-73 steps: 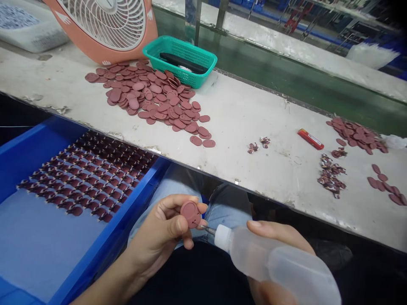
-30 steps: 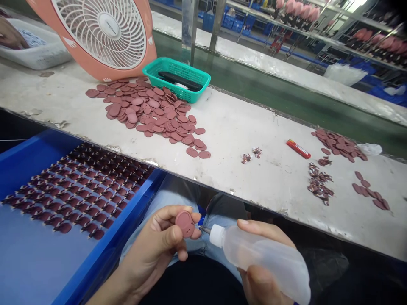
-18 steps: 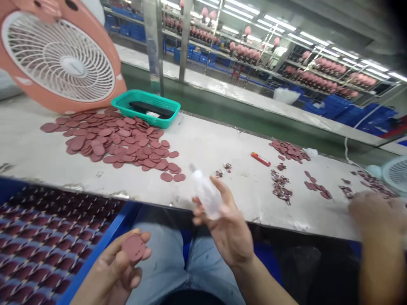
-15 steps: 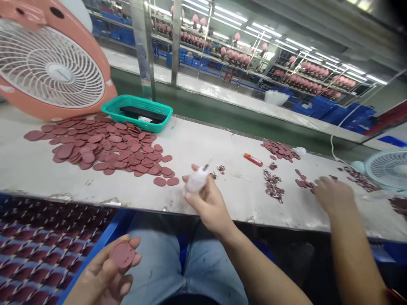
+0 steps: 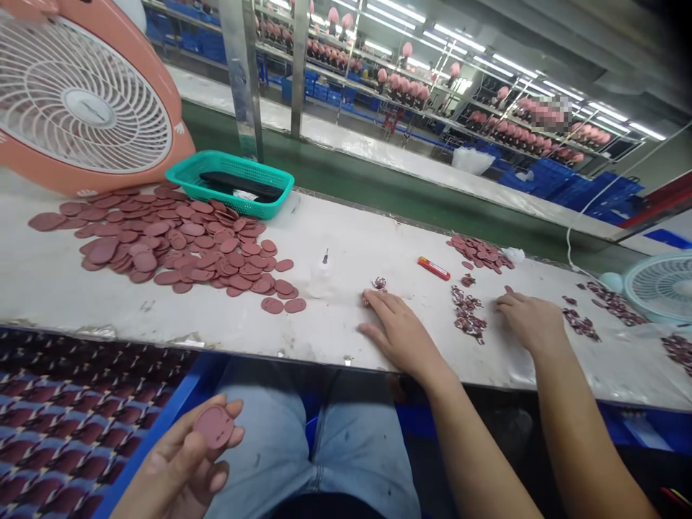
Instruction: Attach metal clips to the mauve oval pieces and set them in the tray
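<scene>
My left hand [image 5: 181,461] pinches a round dark-pink disc [image 5: 214,427] with small slots, held above my lap at the table's near side. My right hand [image 5: 403,335] lies low over the table, fingers stretched and thumb apart. Its fingertips reach a small dark piece [image 5: 366,298], partly hidden by them. Just beyond lie small brown-and-white pieces [image 5: 380,284]. To the left of that hand, a white needle-tipped bottle [image 5: 323,272] stands upright, blending into the pale tabletop. A large heap of dark-pink oval discs [image 5: 189,245] spreads over the left of the table.
A co-worker's hand [image 5: 530,321] works at the right, near clusters of small pieces [image 5: 468,313]. A red marker-like stick [image 5: 434,268] lies mid-table. Behind the heap stand a green basket [image 5: 278,209] and an orange fan [image 5: 176,115]. A blue crate [image 5: 184,389] is at lower left.
My right hand has let go of the bottle, which now stands on the table, and moved right to the small pieces. The co-worker's hand has moved left. My left hand still holds the disc.
</scene>
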{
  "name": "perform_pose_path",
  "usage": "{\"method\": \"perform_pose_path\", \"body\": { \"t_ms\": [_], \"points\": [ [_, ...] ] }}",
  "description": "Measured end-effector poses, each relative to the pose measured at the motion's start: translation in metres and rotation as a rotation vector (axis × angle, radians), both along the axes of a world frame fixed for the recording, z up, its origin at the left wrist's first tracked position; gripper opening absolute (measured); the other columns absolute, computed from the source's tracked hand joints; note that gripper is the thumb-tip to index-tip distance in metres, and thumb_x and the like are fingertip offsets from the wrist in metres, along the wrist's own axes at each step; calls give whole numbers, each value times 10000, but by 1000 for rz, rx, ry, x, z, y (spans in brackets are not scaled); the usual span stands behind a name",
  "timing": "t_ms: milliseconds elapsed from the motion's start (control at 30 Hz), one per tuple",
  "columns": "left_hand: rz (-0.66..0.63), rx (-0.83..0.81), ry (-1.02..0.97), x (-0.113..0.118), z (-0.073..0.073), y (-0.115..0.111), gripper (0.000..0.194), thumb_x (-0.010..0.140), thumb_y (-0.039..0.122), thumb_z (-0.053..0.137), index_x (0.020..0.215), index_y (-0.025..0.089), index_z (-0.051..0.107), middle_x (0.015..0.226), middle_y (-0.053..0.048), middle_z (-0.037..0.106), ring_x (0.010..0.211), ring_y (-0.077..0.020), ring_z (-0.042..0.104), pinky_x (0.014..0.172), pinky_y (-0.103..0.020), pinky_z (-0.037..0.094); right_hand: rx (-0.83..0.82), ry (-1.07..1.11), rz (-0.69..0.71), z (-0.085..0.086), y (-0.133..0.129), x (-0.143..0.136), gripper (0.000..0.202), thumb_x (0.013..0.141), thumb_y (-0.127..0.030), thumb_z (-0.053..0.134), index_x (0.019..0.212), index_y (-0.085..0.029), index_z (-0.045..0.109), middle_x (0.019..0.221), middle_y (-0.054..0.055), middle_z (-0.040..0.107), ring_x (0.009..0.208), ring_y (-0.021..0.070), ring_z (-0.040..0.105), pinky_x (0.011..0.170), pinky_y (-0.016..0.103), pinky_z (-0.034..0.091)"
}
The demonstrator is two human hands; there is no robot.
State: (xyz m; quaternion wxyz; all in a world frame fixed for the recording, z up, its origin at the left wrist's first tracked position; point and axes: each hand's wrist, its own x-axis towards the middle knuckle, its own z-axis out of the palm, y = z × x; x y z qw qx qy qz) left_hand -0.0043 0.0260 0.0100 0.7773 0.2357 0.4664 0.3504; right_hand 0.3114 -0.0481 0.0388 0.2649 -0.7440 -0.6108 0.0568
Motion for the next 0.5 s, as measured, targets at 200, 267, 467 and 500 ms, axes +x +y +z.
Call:
{"method": "perform_pose_path", "body": {
  "t_ms": [200,267,467,500],
  "points": [
    [14,-119,-5,18,10,-9,318,618,157,940,882,265,801,878,-4,837,622,-147,751,397,-121,509,73,-25,47,-21,-49,-31,456,968,-297,629,1417,-259,557,1310,127,652,1203,319,596,1011,545,541],
    [-12,-162,37,22,16,-13,272,689,106,885,908,234,788,908,-37,826,641,-144,751,417,-117,514,131,10,58,-25,-57,-39,373,989,-194,565,1346,-290,623,1193,101,704,1085,284,644,934,497,578],
    [-136,-208,-24,26,38,-25,167,743,255,881,877,207,795,920,-71,793,770,-150,736,485,-123,497,314,329,31,-19,-59,-78,303,926,-108,600,1162,-277,689,956,55,674,845,196,679,725,350,608],
    [-161,-219,-47,26,41,-27,170,736,270,888,867,208,799,912,-65,790,759,-139,726,477,-118,481,314,408,35,-15,-57,-87,279,929,-115,590,1143,-272,679,936,44,665,814,180,683,688,322,611]
  ]
}}
